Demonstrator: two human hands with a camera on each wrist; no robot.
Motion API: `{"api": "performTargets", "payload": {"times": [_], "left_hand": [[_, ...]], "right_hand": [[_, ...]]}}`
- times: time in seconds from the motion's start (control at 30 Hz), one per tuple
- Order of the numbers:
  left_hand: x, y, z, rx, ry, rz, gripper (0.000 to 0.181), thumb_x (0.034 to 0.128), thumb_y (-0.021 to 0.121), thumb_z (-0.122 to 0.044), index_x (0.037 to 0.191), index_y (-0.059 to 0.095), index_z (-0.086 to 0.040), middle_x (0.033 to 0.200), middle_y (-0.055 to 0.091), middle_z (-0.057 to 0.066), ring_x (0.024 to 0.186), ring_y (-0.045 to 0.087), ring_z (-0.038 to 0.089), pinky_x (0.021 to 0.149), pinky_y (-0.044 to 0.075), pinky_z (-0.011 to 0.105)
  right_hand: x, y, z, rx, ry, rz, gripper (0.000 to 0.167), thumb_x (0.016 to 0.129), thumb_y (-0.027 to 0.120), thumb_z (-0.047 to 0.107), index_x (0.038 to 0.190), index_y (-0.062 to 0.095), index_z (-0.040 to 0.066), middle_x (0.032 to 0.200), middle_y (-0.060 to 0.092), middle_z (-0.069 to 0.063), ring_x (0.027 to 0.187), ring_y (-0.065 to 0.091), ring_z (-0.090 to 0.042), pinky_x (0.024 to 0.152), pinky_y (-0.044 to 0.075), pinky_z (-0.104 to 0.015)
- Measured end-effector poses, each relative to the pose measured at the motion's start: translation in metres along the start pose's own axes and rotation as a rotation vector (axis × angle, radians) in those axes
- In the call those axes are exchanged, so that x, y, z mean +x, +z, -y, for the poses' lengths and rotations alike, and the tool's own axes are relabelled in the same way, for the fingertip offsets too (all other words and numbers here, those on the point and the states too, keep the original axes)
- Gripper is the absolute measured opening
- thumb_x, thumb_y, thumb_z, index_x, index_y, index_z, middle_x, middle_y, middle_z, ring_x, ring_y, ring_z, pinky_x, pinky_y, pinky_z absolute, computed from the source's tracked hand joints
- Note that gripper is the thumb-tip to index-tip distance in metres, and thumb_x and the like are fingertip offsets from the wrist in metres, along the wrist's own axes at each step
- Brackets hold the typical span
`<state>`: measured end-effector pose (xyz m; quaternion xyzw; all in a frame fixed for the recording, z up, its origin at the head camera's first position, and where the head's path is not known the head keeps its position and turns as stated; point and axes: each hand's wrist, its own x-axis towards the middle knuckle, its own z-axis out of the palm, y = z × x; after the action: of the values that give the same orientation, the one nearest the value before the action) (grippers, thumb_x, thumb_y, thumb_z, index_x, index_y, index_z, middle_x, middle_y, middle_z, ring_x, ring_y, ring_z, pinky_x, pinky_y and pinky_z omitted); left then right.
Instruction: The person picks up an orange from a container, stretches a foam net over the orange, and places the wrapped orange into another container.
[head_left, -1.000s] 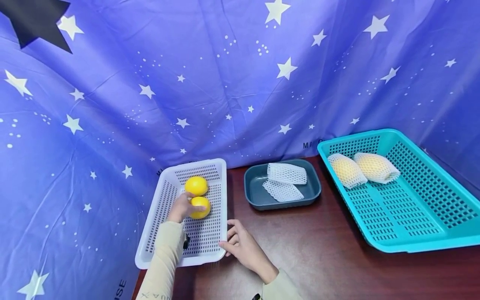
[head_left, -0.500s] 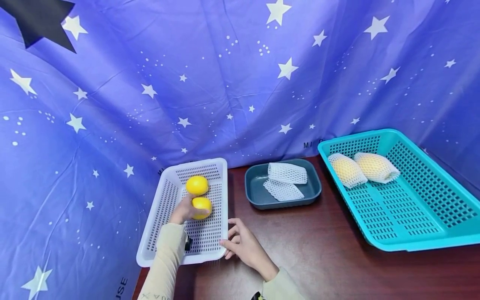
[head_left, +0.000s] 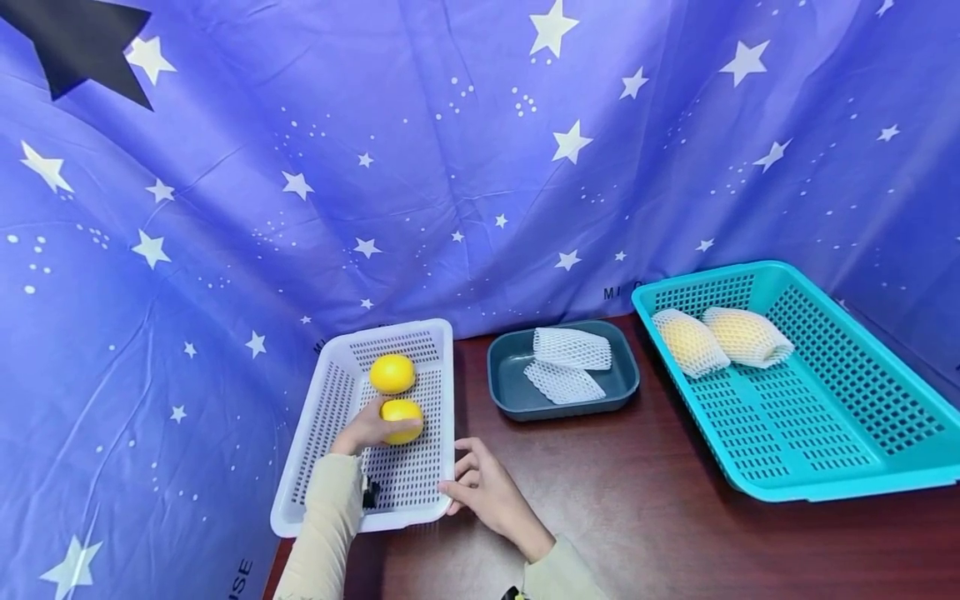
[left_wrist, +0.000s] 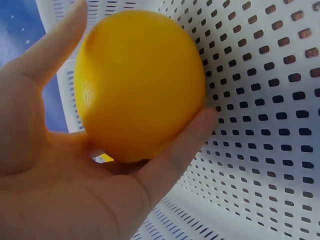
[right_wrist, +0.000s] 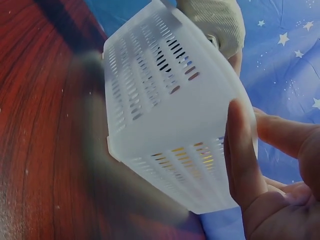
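My left hand (head_left: 370,427) is inside the white plastic basket (head_left: 286,492), its thumb and fingers round the nearer of two smooth, roundish yellow fruits (head_left: 403,412). Up close in the left wrist view, this fruit (left_wrist: 140,85) sits between the spread thumb and fingers, beside the perforated wall. Just behind it in the basket lies the second yellow fruit (head_left: 392,374). At the basket's near right corner, my right hand (head_left: 486,497) pinches the rim between thumb and fingers. The right wrist view shows those fingers (right_wrist: 242,145) on the basket rim (right_wrist: 220,75).
A dark grey tray (head_left: 501,390) with two white foam nets (head_left: 572,348) stands at the back middle. To the right, a teal basket (head_left: 847,483) contains two yellow fruits in foam nets (head_left: 688,343). A blue starry curtain (head_left: 420,167) hangs behind the brown table (head_left: 600,500).
My left hand has settled round the nearer yellow fruit, its fingers lower on the fruit's side than before. My right hand has stayed on the basket rim.
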<state>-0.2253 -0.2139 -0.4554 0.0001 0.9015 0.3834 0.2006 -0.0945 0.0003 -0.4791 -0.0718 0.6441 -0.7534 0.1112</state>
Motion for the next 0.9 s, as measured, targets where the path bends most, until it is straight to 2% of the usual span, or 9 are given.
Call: {"api": "performTargets", "payload": {"times": [0.13, 0.2, 0.37, 0.53, 0.77, 0.9], "left_hand": [[0.000, -0.002, 0.000, -0.018, -0.019, 0.011, 0.063, 0.0889, 0.074, -0.035, 0.134, 0.050, 0.002, 0.123, 0.058, 0.021, 0.104, 0.058, 0.032, 0.080, 0.057, 0.048], [0.000, -0.002, 0.000, -0.021, -0.036, 0.007, 0.064, 0.0889, 0.074, -0.035, 0.135, 0.050, 0.001, 0.124, 0.058, 0.021, 0.105, 0.058, 0.032, 0.081, 0.057, 0.047], [0.000, 0.000, -0.003, -0.011, -0.035, -0.025, 0.060, 0.0815, 0.082, -0.032, 0.126, 0.057, 0.000, 0.113, 0.062, 0.017, 0.097, 0.058, 0.029, 0.078, 0.053, 0.041], [-0.004, 0.002, -0.008, 0.009, -0.048, -0.067, 0.058, 0.0758, 0.086, -0.031, 0.118, 0.061, 0.000, 0.103, 0.065, 0.013, 0.091, 0.058, 0.026, 0.079, 0.050, 0.038], [-0.020, -0.011, -0.025, 0.006, 0.018, -0.082, 0.064, 0.0772, 0.085, -0.030, 0.126, 0.057, 0.002, 0.109, 0.064, 0.016, 0.096, 0.058, 0.028, 0.088, 0.049, 0.044], [-0.027, -0.018, -0.036, 0.014, 0.038, -0.098, 0.069, 0.0783, 0.084, -0.031, 0.130, 0.053, 0.002, 0.114, 0.063, 0.017, 0.099, 0.059, 0.029, 0.091, 0.050, 0.047]], "right_hand": [[0.000, 0.000, -0.001, -0.014, -0.003, -0.006, 0.055, 0.090, 0.071, 0.005, 0.134, 0.040, -0.007, 0.091, 0.060, -0.011, 0.064, 0.062, -0.018, 0.064, 0.059, -0.047], [0.001, 0.000, -0.002, -0.017, -0.007, -0.004, 0.054, 0.090, 0.070, 0.004, 0.133, 0.040, -0.008, 0.090, 0.060, -0.011, 0.064, 0.062, -0.018, 0.066, 0.058, -0.050], [0.000, -0.001, -0.002, -0.007, -0.016, 0.007, 0.053, 0.090, 0.069, 0.003, 0.133, 0.039, -0.008, 0.090, 0.060, -0.011, 0.064, 0.062, -0.018, 0.068, 0.056, -0.056], [-0.001, -0.001, -0.002, 0.011, -0.018, 0.011, 0.052, 0.090, 0.069, 0.003, 0.132, 0.040, -0.007, 0.090, 0.061, -0.011, 0.064, 0.063, -0.018, 0.068, 0.057, -0.055], [0.000, 0.000, -0.003, 0.024, -0.003, 0.003, 0.052, 0.090, 0.070, 0.003, 0.132, 0.041, -0.005, 0.091, 0.061, -0.013, 0.063, 0.064, -0.019, 0.063, 0.059, -0.045], [0.000, -0.001, -0.002, 0.030, -0.004, -0.006, 0.051, 0.090, 0.069, 0.003, 0.132, 0.040, -0.005, 0.091, 0.061, -0.012, 0.063, 0.064, -0.019, 0.066, 0.058, -0.051]]}}
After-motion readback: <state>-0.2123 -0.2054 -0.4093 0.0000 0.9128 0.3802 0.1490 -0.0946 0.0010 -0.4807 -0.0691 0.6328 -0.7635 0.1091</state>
